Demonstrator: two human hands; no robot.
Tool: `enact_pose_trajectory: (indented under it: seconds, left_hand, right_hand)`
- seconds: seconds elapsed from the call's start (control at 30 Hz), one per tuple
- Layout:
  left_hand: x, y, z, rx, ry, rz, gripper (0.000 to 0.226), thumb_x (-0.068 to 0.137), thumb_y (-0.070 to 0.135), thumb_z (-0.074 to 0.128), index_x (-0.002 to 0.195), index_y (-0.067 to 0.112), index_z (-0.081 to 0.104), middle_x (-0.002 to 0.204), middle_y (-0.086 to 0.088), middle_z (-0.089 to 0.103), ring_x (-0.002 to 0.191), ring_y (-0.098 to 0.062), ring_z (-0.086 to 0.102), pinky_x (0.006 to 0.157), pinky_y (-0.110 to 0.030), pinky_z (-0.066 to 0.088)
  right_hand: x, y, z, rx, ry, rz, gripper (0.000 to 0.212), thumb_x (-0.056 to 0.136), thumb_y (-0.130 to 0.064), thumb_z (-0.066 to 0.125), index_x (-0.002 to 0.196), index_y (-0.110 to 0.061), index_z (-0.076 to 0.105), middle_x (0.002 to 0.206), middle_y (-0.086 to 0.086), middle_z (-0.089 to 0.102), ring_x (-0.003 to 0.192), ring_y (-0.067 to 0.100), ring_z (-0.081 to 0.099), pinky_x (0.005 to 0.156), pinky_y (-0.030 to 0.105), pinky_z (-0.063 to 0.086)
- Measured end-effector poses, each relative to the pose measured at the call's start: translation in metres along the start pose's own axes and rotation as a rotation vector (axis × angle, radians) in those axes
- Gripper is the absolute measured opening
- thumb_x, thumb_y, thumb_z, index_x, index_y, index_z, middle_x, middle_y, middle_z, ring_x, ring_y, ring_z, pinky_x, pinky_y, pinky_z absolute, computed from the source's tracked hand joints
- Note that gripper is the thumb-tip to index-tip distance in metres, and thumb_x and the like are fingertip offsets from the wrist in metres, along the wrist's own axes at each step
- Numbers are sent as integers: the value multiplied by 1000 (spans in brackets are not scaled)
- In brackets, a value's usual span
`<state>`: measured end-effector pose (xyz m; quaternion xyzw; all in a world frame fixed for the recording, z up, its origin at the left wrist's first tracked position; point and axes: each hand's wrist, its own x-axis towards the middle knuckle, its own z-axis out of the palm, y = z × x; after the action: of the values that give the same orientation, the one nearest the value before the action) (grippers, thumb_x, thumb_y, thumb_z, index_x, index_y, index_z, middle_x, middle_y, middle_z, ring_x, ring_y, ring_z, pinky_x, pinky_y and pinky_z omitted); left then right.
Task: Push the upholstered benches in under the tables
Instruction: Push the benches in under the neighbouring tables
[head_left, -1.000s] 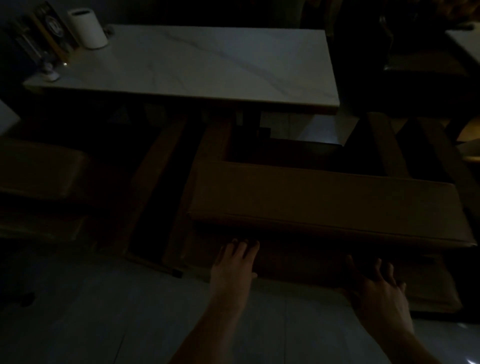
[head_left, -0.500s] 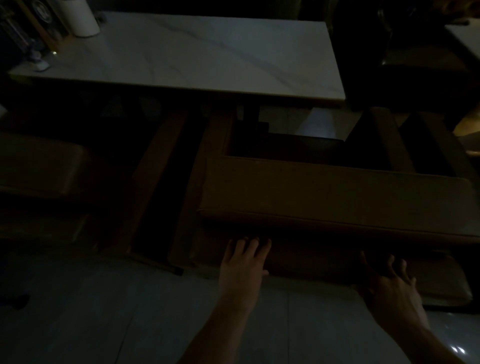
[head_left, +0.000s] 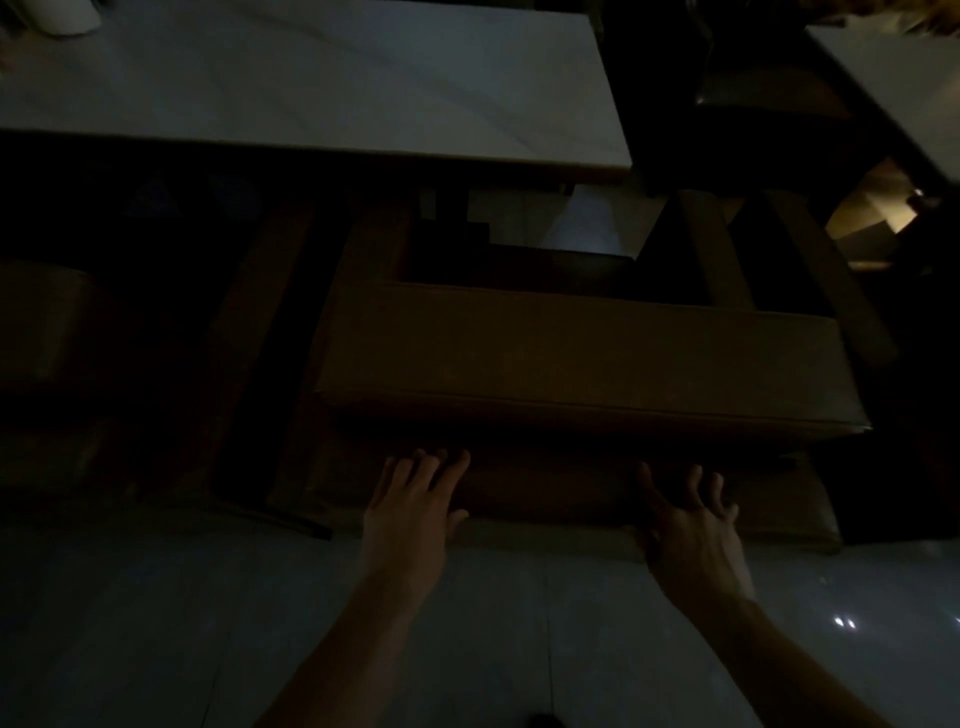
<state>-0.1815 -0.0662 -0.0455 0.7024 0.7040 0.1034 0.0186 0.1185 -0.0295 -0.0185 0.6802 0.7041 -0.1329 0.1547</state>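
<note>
Hands reach forward side by side at the near side of the upholstered bench (head_left: 587, 358). The left hand (head_left: 413, 506) lies flat with straight fingers, the tips touching the bench's dark front below the seat cushion. The right hand (head_left: 691, 525) is spread wide, fingers apart and slightly bent, at the same front further right; whether it presses the bench or only hovers just beside it is hard to tell. Neither hand holds anything.

The bench stands on a pale tiled floor (head_left: 156, 623), just in front of the marble-look worktop (head_left: 322, 83), its seat not yet under it. Another padded seat (head_left: 47, 322) sits to the left, and a second pale worktop (head_left: 893, 78) is cut off at the upper right.

Dim light swallows the worktop's legs and the bench's lower frame.
</note>
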Motion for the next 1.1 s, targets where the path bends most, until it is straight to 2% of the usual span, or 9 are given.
enact_pose_trajectory:
  seconds: [0.2,0.53,0.7,0.8,0.93,1.03,1.1]
  left_hand:
    - [-14,-3,1,13,8,2,66,76,41,77,136,29,55,123,0,61,115,-28,51,103,-47,45]
    - [-26,-12,-8,34,43,27,75,56,42,91,125,30,66,111,4,67,106,-28,58,83,-42,56]
    - [-21,-12,-9,22,49,14,76,54,41,92,124,31,66,110,7,67,106,-25,52,77,-41,57]
    - [-19,-14,-5,7,60,13,75,56,38,91,126,29,66,112,6,68,109,-25,46,78,-42,57]
    - [-10,-16,-5,3,3,-2,73,63,39,89,130,30,62,115,6,67,111,-29,57,84,-43,56]
    - [-1,-17,-6,-18,-79,-33,68,80,43,75,142,37,47,132,10,55,125,-25,44,94,-40,48]
    - [0,-16,-6,-36,-107,-57,65,87,45,66,146,39,38,138,11,47,128,-22,35,96,-38,44]
  right_hand:
    - [-11,-1,7,22,20,-21,75,100,-57,37,158,-37,-6,164,24,-2,149,50,-5,121,62,15]
    - [-22,-7,19,16,22,2,74,97,-62,32,156,-40,-7,165,21,-1,150,48,-5,121,60,18]
    - [-19,-9,16,15,-1,11,72,98,-60,32,157,-39,-5,165,22,-2,150,48,-7,121,60,17]
    - [-17,-11,13,4,-2,10,72,98,-60,32,158,-38,-3,164,22,1,150,49,-3,120,60,19]
    - [-10,-14,6,-12,27,-11,71,100,-57,33,158,-37,-1,163,24,2,149,50,-1,120,61,20]
    - [-6,-17,2,33,41,-13,73,99,-56,37,158,-35,-1,164,25,-1,149,50,-4,121,62,16]
    - [-7,-17,2,49,61,-9,74,99,-55,39,159,-36,0,165,24,-1,150,49,-4,121,62,16]
